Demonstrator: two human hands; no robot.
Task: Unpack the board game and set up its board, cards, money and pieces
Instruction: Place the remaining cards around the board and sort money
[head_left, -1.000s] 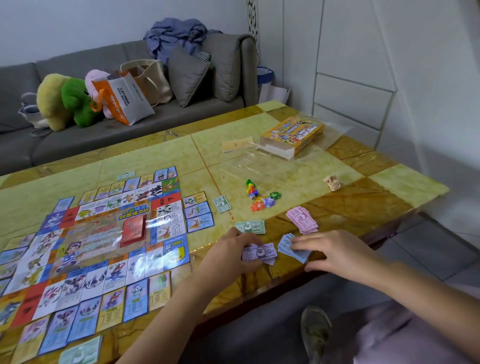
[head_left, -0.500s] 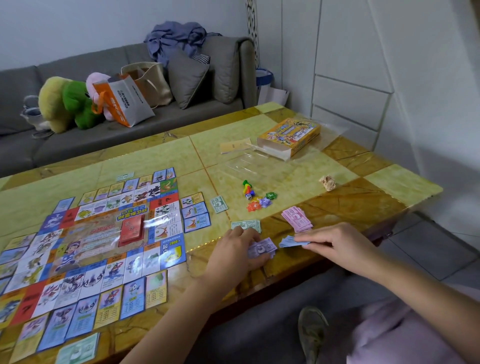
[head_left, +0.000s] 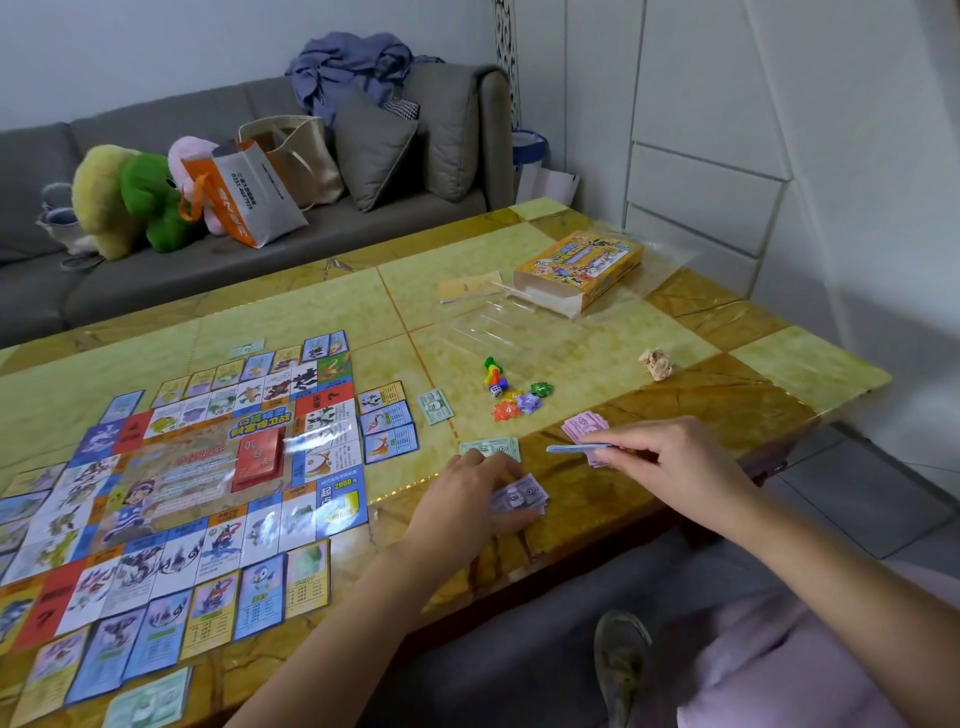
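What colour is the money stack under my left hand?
Purple: the money stack under the left hand shows best in the head view.

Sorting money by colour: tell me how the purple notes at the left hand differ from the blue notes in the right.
The purple notes lie on the table, gripped by the left hand; the blue notes are pinched by the right hand, raised above it. The purple notes show their printed face; the blue notes appear edge-on. Both are small stacks of play money.
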